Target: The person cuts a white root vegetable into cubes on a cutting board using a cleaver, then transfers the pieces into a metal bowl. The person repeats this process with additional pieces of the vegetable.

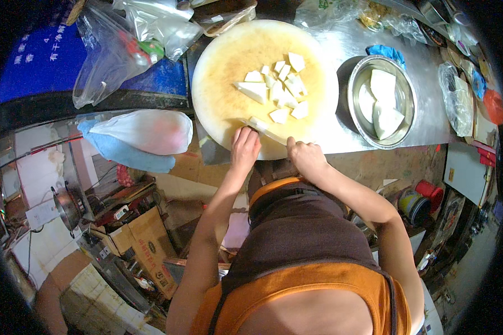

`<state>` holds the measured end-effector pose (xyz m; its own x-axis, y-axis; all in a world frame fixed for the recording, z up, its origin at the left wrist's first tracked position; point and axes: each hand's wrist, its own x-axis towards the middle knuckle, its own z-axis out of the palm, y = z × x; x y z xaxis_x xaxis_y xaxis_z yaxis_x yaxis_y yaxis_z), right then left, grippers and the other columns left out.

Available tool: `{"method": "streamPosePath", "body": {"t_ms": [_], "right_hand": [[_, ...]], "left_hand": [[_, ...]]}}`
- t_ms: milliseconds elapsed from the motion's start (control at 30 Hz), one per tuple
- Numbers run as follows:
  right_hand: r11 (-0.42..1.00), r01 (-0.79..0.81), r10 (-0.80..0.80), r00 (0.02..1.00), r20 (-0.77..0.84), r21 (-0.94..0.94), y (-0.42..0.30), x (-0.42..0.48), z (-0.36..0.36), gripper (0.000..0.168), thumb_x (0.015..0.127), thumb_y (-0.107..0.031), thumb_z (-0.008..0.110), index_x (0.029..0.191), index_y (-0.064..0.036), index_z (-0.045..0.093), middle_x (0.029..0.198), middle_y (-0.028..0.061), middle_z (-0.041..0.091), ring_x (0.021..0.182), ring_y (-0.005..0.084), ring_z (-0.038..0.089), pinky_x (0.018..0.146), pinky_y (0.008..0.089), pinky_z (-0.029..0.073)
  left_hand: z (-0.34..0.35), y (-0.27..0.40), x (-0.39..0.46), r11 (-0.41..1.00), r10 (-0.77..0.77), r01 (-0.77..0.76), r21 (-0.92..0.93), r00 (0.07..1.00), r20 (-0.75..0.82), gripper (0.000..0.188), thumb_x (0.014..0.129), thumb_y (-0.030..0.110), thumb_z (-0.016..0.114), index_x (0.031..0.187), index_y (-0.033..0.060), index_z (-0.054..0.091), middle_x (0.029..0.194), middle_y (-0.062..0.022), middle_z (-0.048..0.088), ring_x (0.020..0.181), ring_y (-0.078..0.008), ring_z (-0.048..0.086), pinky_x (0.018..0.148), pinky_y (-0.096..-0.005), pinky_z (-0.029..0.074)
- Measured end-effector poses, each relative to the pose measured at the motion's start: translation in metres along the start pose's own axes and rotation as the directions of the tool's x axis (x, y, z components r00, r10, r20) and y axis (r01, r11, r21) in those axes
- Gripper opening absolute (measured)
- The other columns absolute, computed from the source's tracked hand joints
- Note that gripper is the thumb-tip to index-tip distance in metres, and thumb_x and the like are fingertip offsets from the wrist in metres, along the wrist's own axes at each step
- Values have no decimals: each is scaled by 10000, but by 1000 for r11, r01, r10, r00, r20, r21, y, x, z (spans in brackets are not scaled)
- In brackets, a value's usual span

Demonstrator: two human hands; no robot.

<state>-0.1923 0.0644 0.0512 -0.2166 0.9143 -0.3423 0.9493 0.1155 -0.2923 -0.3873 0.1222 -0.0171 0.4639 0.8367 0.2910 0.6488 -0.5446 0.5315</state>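
Observation:
A round white cutting board (218, 63) lies before me, its middle stained yellowish. My right hand (308, 157) grips a knife (274, 136), whose blade points left and slightly away over the board's near part. Close by the blade tip, my left hand (245, 144) rests at the near edge with curled fingers; whatever may be under them is hidden. A pale strip (258, 123) lies along the blade's far side. Several cut chunks (276, 90) of white vegetable or fruit are scattered farther back, among them a larger wedge (251, 91).
Right of the board, a steel bowl (353, 100) holds larger white pieces (383, 88) on the metal counter (431, 104). A blue cloth (385, 54) touches its far side. Plastic bags (109, 63) lie at back left, and a tied white bag (151, 132) rests on a light-blue cloth (138, 162).

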Motion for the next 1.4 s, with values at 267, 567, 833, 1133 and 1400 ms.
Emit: {"method": "streamPosePath", "body": {"t_ms": [267,567,833,1133,1400], "right_hand": [[946,-109,99,994,46,306,23,57,39,160,880,-140,515,948,4,534,726,214,662,673,363,674,604,457,545],[1000,25,-25,999,43,16,-5,1,-10,152,811,-77,553,938,3,528,688,168,674,637,314,696,564,375,565],[989,-40,42,999,-14,140,3,59,54,151,855,-143,547,909,-4,573,745,199,677,702,354,686,625,435,560],[997,26,-25,1000,-16,75,0,18,-2,126,850,-127,552,901,-17,518,653,152,660,593,321,678,534,420,551],[999,4,-5,1000,13,36,-20,19,14,124,821,-73,545,914,8,533,693,160,677,650,323,697,555,407,564]], "left_hand": [[1,-3,-3,999,3,-5,-45,999,-44,183,676,-58,642,821,18,562,1000,-137,597,931,-322,571,812,-399,472],[8,-10,-13,998,-55,55,8,998,-22,144,690,-19,636,802,20,553,957,-135,592,897,-323,569,775,-404,477],[7,-7,-8,999,-5,-1,-47,992,-126,194,667,-43,662,808,31,551,935,-116,573,857,-308,563,756,-407,466],[11,-8,-10,996,-53,37,-83,978,-200,208,659,-44,666,801,28,531,918,-129,557,811,-321,542,710,-408,465],[19,-16,-14,993,-99,81,-86,968,-231,232,633,-38,684,790,22,523,882,-135,571,812,-337,560,709,-410,481]]}}
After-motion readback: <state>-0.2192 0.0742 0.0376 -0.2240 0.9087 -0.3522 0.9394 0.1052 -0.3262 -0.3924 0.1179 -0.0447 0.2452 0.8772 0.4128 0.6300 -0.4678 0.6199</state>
